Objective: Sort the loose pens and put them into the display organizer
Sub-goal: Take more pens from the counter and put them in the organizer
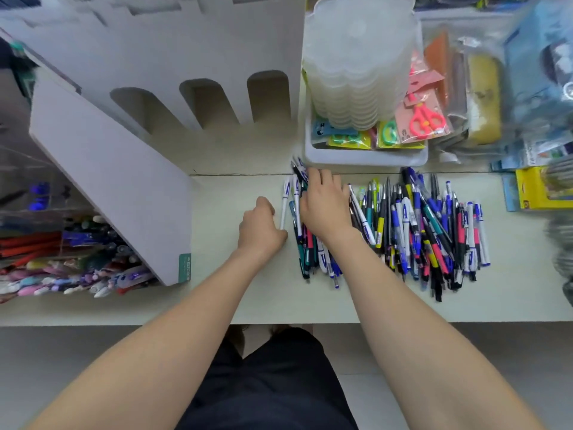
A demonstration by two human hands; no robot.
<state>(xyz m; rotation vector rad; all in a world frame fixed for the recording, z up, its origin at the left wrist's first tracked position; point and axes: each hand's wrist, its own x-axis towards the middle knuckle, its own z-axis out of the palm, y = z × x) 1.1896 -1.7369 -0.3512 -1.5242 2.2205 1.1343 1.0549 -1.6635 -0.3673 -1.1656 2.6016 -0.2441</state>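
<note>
Head view: the right hand [322, 206] lies over the left edge of the loose pens [434, 231], its fingers curled round a small bunch of pens [298, 169] whose tips stick out just past its fingertips. Just left of that grip, the left hand [260, 226] rests with fingers curled against a white pen [284, 206]; whether it pinches the pen I cannot tell. The display organizer [217, 51] stands beyond and left of both hands.

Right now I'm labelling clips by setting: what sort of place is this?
Likely a stationery shop counter: a heap of loose pens, packaged scissors, and a white display organizer with empty slots.
</note>
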